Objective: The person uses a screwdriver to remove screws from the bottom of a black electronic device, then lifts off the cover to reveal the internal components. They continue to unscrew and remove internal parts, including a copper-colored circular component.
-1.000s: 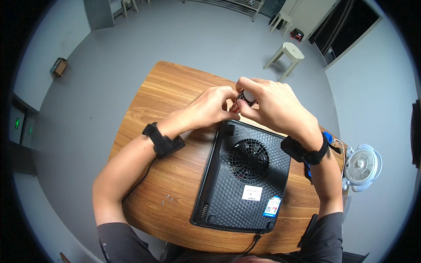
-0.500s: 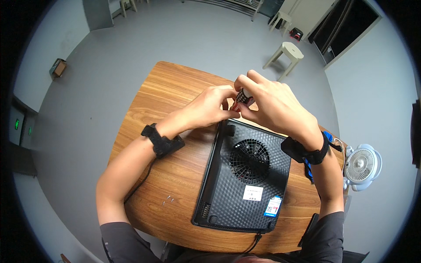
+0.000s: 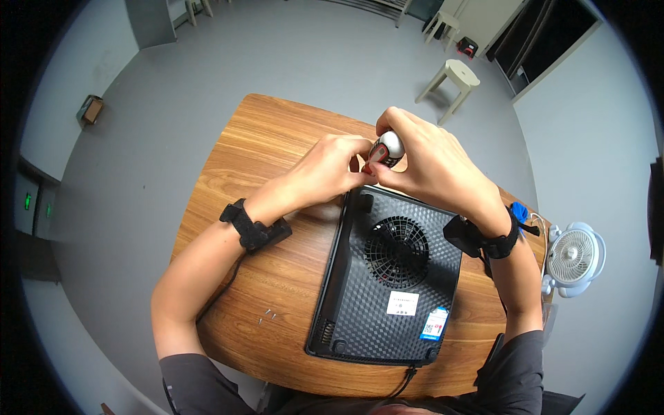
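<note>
A black induction cooker [image 3: 360, 290] lies upside down on the wooden table, its round fan grille and small feet facing up. My right hand [image 3: 439, 149] is curled round the handle of a screwdriver [image 3: 389, 148], which is white, black and red, above the cooker's far left corner. The thumb and fingers of my left hand [image 3: 339, 162] close round the screwdriver's lower end. Its tip is hidden behind my fingers. Several small screws [image 3: 269, 315] lie on the table to the left of the cooker.
A black power cord [image 3: 408, 377] leaves the cooker's near edge. At the table's right side are a small white fan [image 3: 573, 254] and a blue item [image 3: 519, 211]. The wooden table [image 3: 256, 138] has a rounded far edge. Beyond it a plastic stool [image 3: 456, 75] stands on the floor.
The screwdriver handle has turned and tilted in my right hand, so its white end now shows. My right fingers have shifted round it. My left hand stays in nearly the same place.
</note>
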A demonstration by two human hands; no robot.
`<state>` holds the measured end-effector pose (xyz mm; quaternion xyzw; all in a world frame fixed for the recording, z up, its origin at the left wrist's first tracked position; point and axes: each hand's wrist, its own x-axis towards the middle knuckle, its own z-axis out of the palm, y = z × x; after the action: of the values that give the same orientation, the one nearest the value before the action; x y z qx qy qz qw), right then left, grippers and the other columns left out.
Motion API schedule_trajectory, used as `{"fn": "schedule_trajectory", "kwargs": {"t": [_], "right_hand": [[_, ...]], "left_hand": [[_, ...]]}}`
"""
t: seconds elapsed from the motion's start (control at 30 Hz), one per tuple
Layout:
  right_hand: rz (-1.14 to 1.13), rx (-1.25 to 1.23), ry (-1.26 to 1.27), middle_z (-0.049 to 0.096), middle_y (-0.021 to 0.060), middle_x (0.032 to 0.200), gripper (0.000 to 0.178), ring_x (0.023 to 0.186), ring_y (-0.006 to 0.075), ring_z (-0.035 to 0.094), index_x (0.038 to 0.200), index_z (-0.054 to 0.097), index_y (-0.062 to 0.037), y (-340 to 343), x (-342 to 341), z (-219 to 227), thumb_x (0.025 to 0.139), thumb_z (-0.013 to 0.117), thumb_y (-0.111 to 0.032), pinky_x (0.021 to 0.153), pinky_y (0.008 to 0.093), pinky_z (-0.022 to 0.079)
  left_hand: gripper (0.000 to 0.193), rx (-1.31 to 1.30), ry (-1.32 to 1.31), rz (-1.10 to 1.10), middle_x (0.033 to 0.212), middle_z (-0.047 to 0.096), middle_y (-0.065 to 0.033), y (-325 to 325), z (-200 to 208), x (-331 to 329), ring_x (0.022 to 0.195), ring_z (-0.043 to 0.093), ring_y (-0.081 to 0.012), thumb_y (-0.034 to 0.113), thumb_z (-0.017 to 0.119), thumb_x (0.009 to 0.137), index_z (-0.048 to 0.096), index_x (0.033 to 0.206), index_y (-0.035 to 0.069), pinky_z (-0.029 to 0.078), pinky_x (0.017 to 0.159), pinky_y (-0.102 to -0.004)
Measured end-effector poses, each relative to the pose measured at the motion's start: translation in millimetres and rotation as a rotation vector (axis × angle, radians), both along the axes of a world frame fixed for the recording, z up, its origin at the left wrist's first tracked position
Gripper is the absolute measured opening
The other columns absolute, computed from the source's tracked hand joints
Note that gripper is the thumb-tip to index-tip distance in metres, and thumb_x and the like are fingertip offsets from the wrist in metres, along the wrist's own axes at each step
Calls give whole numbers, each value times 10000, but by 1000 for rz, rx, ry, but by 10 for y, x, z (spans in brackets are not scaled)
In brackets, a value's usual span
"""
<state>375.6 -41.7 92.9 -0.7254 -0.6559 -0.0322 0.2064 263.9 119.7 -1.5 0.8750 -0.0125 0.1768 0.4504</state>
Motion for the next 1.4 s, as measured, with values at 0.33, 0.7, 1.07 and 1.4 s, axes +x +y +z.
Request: {"fn": "schedule_trajectory", "kwargs": {"t": [0.33,0.7,1.07,1.4], "right_hand": [[-24,-30,-13,655,182,950,395,828,400,679,1013,523,-20,-23,-4,6,847,773,-277,666,476,528],[-153,-150,26,683,182,918,409,835,389,691,987,535,-4,33,-55,27,839,782,-294,673,461,539],[-272,-246,55,679,175,922,458,913,366,678,1111,553,-23,72,-132,110,816,816,-256,772,437,535],[-83,-79,105,686,194,915,423,866,400,687,981,572,-4,12,-13,8,808,817,-302,723,466,543]], "left_hand": [[295,36,-42,31,883,669,-160,-77,75,32,828,683,-309,129,817,785,634,969,-9,543,746,-423],[342,56,-4,112,926,668,-191,-90,54,25,860,677,-343,183,833,780,609,931,-27,533,758,-431],[256,45,-9,88,890,681,-164,-74,124,-27,816,687,-312,113,780,820,610,970,-6,543,733,-414],[325,-8,-44,29,898,669,-172,-19,-46,29,840,679,-324,119,830,764,628,979,-18,537,752,-414]]}}
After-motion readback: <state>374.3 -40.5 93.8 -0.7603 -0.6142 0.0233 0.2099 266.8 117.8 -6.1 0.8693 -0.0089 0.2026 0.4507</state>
